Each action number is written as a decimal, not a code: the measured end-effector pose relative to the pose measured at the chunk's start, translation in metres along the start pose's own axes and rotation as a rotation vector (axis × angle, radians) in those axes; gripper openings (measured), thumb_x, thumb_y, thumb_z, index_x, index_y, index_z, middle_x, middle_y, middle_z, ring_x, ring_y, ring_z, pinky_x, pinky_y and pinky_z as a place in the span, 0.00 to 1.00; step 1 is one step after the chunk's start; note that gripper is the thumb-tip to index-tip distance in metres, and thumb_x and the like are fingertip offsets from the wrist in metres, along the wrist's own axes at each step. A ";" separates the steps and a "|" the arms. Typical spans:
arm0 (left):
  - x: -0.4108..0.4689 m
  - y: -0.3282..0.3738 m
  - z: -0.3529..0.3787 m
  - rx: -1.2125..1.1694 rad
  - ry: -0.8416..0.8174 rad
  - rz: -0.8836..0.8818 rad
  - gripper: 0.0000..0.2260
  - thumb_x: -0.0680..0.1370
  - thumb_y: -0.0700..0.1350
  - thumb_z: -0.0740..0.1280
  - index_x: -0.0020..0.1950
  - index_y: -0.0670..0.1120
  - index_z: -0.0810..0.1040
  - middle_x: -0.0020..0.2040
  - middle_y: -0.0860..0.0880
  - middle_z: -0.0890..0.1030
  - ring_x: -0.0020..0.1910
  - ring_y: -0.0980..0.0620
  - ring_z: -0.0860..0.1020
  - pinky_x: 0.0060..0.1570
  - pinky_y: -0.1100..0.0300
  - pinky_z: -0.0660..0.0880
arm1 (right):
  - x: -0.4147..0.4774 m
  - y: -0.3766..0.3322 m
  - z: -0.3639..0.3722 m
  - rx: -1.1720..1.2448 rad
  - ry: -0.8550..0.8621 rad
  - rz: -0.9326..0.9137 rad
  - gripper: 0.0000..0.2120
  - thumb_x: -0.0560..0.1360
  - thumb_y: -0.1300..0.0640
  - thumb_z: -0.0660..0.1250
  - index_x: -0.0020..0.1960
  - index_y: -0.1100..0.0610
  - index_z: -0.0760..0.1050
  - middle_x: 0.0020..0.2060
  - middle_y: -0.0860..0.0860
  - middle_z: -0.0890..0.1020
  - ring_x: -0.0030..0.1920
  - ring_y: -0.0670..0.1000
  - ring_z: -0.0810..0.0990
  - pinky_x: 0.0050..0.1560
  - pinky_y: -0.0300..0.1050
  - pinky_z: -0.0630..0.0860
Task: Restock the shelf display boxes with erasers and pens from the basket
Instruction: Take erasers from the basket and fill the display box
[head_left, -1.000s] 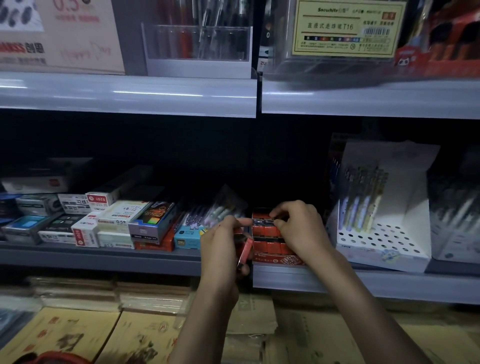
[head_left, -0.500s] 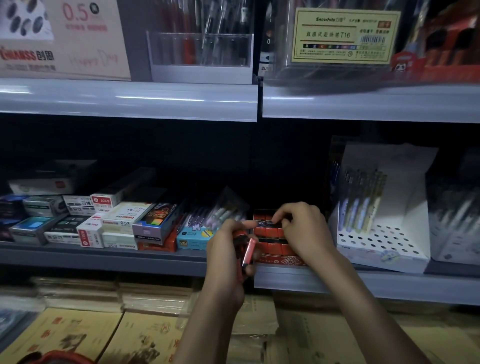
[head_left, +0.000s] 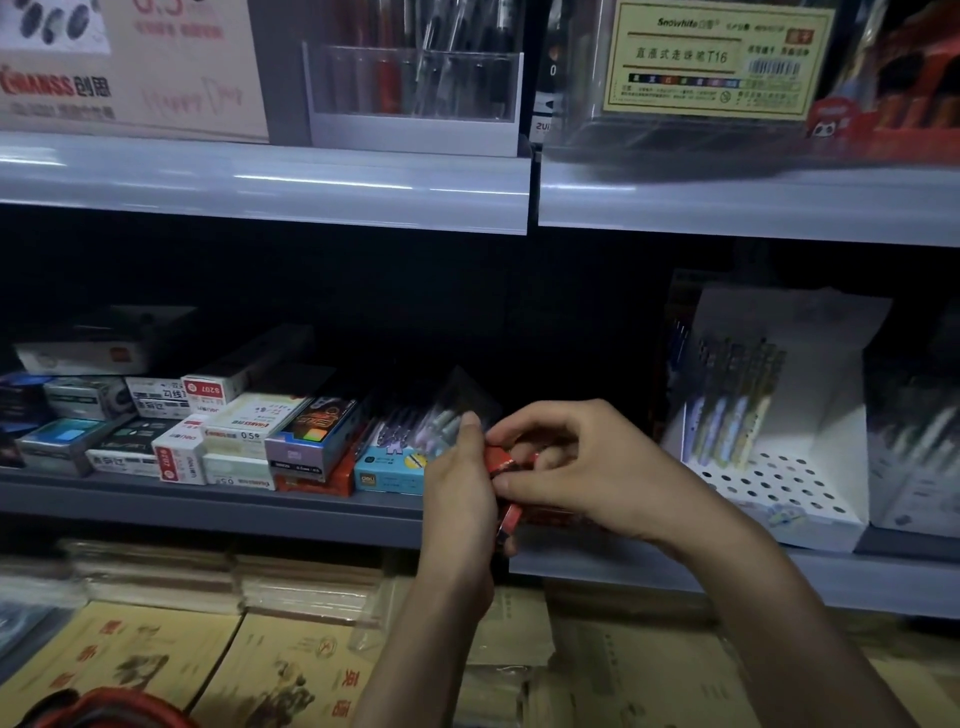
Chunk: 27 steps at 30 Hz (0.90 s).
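Both hands meet at the front of the middle shelf (head_left: 208, 506). My left hand (head_left: 460, 499) grips a few small red erasers (head_left: 509, 517), one sticking out below its fingers. My right hand (head_left: 582, 467) pinches another red eraser (head_left: 500, 460) right against the left hand's fingertips. The red eraser display box (head_left: 558, 514) sits behind and under the right hand, mostly hidden. The red basket's rim (head_left: 119, 709) shows at the bottom left corner.
Stacked refill and lead boxes (head_left: 234, 436) fill the shelf to the left, with a blue box (head_left: 389, 470) beside my left hand. A white perforated pen display (head_left: 769, 441) stands to the right. Notebooks (head_left: 156, 660) lie on the lower level. The upper shelf (head_left: 363, 182) overhangs.
My right hand came off the red display box and moved left to the left hand, where it now pinches an eraser. The left hand stayed in place.
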<state>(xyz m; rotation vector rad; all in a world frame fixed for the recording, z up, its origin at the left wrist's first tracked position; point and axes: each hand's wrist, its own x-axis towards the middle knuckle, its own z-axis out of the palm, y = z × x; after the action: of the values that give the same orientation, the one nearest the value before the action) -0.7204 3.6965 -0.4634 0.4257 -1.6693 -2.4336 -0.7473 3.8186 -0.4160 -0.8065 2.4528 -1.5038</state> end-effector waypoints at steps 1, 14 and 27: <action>0.000 0.000 0.000 0.004 0.004 -0.001 0.24 0.84 0.62 0.56 0.53 0.44 0.80 0.28 0.51 0.78 0.24 0.55 0.72 0.21 0.64 0.63 | 0.000 0.001 0.000 -0.009 0.005 0.002 0.15 0.71 0.63 0.79 0.56 0.54 0.84 0.42 0.55 0.86 0.34 0.46 0.77 0.40 0.38 0.77; 0.002 -0.004 -0.006 0.112 -0.023 0.072 0.13 0.84 0.48 0.60 0.51 0.47 0.84 0.35 0.47 0.78 0.26 0.55 0.74 0.21 0.63 0.64 | 0.005 0.026 -0.030 0.250 0.403 0.228 0.12 0.72 0.67 0.75 0.52 0.54 0.83 0.48 0.57 0.87 0.45 0.55 0.88 0.53 0.50 0.84; 0.001 -0.008 -0.001 0.154 0.035 0.052 0.13 0.85 0.47 0.59 0.51 0.46 0.83 0.36 0.48 0.78 0.28 0.56 0.76 0.22 0.64 0.67 | 0.035 0.072 -0.031 -0.416 0.487 0.183 0.16 0.80 0.65 0.66 0.64 0.53 0.82 0.60 0.51 0.84 0.59 0.49 0.82 0.51 0.33 0.73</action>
<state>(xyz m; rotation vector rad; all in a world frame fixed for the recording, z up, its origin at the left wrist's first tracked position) -0.7207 3.6986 -0.4707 0.4365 -1.8364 -2.2563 -0.8156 3.8499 -0.4582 -0.2638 3.1589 -1.2530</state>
